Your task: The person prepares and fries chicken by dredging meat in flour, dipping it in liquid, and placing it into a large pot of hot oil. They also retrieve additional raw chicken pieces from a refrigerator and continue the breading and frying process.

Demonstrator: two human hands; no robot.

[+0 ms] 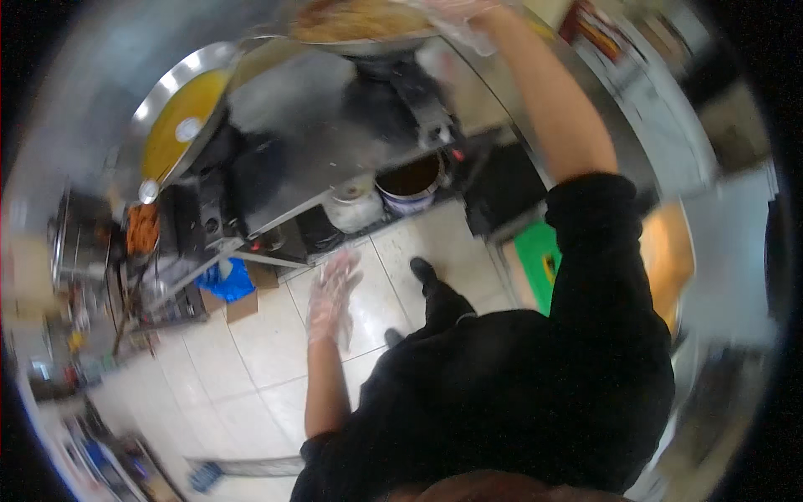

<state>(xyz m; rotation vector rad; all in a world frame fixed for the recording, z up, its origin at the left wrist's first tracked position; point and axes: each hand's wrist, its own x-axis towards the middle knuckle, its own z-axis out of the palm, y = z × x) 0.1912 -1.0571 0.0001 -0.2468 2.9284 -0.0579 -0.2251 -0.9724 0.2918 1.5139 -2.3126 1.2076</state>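
Note:
My left hand (335, 293), in a clear plastic glove, hangs over the tiled floor with its fingers stretched out and holds nothing. My right arm reaches far forward, and the gloved right hand (467, 12) is at the top edge, beside a wide round pan (368, 43) heaped with golden-brown food (360, 20). Its fingers are blurred and partly cut off, so I cannot tell if it touches the pan or the food. To the left on the cooktop sits a large metal wok (201, 60) holding yellow liquid (180, 117).
A steel cooktop (293, 109) stands before me. Below it are a white container (355, 209) and a bucket of dark liquid (410, 186). Orange-brown food (143, 229) lies at the left, near a blue bag (227, 280) and cardboard box (242, 306). A green item (535, 255) is at right.

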